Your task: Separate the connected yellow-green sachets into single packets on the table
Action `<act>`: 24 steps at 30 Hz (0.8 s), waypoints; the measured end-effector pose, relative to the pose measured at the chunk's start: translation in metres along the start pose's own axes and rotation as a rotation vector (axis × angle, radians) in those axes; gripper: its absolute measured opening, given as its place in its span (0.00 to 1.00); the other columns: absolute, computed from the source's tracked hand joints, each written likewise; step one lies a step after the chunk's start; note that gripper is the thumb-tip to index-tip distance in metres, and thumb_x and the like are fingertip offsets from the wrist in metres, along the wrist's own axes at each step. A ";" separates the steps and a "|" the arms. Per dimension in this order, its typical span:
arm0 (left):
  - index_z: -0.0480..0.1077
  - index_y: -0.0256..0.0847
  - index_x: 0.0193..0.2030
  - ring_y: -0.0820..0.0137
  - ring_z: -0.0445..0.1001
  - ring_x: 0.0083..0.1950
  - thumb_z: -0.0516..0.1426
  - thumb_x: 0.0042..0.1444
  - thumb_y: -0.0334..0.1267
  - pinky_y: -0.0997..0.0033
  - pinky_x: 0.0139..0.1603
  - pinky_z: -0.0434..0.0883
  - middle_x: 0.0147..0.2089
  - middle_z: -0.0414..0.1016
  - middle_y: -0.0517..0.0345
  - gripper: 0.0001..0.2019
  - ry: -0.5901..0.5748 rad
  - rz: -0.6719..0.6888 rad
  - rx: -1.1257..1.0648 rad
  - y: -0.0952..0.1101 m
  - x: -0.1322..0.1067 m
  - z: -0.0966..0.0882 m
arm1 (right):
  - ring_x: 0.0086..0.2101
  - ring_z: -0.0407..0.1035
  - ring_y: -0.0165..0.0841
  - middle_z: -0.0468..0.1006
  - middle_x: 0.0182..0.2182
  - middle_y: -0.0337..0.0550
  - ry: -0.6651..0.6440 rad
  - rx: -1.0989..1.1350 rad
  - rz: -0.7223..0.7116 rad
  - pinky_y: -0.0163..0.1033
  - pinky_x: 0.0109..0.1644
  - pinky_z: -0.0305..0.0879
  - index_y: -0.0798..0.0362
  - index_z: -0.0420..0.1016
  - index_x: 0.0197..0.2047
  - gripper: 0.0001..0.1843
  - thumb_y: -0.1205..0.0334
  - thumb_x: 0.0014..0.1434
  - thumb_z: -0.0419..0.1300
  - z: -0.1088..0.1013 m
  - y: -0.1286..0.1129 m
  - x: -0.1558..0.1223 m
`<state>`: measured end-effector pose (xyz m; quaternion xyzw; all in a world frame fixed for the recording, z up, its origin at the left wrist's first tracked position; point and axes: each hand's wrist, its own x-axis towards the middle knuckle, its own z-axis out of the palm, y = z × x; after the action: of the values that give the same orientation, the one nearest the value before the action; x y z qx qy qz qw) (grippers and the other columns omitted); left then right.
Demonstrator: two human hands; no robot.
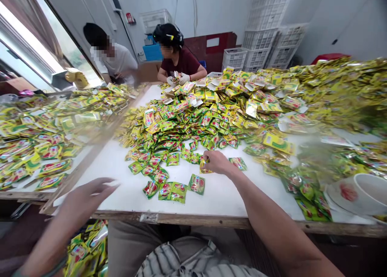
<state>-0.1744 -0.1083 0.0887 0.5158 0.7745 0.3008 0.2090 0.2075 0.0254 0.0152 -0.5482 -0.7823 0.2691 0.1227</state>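
My right hand (217,162) is closed at the near edge of the heap, its fingers on a small yellow sachet (204,169). My left hand (86,196) hovers over the table's left front, slightly blurred, its fingers stretched out and nothing in them. Between the hands lie loose green sachets with red watermelon pictures, among them a joined pair (173,192) near the front edge and a single green sachet (196,184). Beyond them rises a big heap of green and yellow sachets (193,123). Another green sachet (238,163) rests just right of my right hand.
A white bowl (359,194) stands at the right front. A wooden strip (99,142) divides off more packets on the left. Across the table a person in dark red (181,63) handles packets with gloves; another in white (117,65) is farther left. Sachets fill a container (87,248) below.
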 end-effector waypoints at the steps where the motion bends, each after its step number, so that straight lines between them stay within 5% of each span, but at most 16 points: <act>1: 0.80 0.45 0.31 0.61 0.75 0.31 0.68 0.36 0.50 0.72 0.30 0.65 0.27 0.81 0.59 0.15 -0.047 0.026 -0.011 0.019 0.002 0.025 | 0.26 0.59 0.29 0.66 0.22 0.33 0.020 0.061 -0.013 0.34 0.29 0.50 0.52 0.66 0.27 0.13 0.63 0.47 0.69 -0.002 0.001 0.000; 6: 0.79 0.42 0.27 0.65 0.71 0.29 0.61 0.46 0.46 0.72 0.30 0.63 0.27 0.78 0.56 0.10 -0.243 0.265 -0.277 0.103 0.009 0.147 | 0.25 0.57 0.28 0.60 0.22 0.30 0.087 0.602 -0.171 0.33 0.29 0.52 0.51 0.60 0.26 0.16 0.57 0.45 0.66 -0.001 -0.005 -0.005; 10: 0.73 0.39 0.20 0.72 0.60 0.25 0.61 0.48 0.43 0.74 0.26 0.55 0.20 0.65 0.63 0.12 -0.393 0.413 -0.329 0.132 0.019 0.203 | 0.28 0.60 0.30 0.63 0.24 0.32 0.139 0.717 -0.186 0.34 0.30 0.57 0.50 0.62 0.27 0.13 0.60 0.44 0.64 0.005 -0.006 0.001; 15: 0.70 0.39 0.20 0.74 0.57 0.25 0.62 0.47 0.43 0.73 0.27 0.55 0.20 0.61 0.65 0.12 -0.369 0.357 -0.523 0.134 0.025 0.224 | 0.29 0.66 0.36 0.72 0.26 0.38 0.155 0.702 -0.139 0.38 0.32 0.62 0.49 0.72 0.34 0.13 0.54 0.44 0.63 0.002 0.000 0.005; 20: 0.71 0.39 0.23 0.73 0.60 0.27 0.61 0.48 0.44 0.71 0.28 0.56 0.23 0.64 0.62 0.11 -0.295 0.336 -0.533 0.124 0.023 0.229 | 0.25 0.62 0.34 0.70 0.20 0.37 0.152 0.398 -0.067 0.37 0.30 0.53 0.50 0.72 0.24 0.08 0.55 0.46 0.59 0.003 0.000 0.002; 24: 0.69 0.39 0.24 0.72 0.60 0.28 0.62 0.48 0.47 0.71 0.29 0.56 0.24 0.65 0.61 0.13 -0.303 0.347 -0.535 0.120 0.019 0.230 | 0.26 0.62 0.34 0.71 0.20 0.37 0.116 0.381 -0.062 0.36 0.31 0.53 0.51 0.70 0.21 0.07 0.57 0.45 0.61 0.006 -0.001 0.001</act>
<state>0.0449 0.0011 0.0023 0.6054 0.5294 0.4439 0.3951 0.2040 0.0241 0.0106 -0.5052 -0.7255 0.3762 0.2772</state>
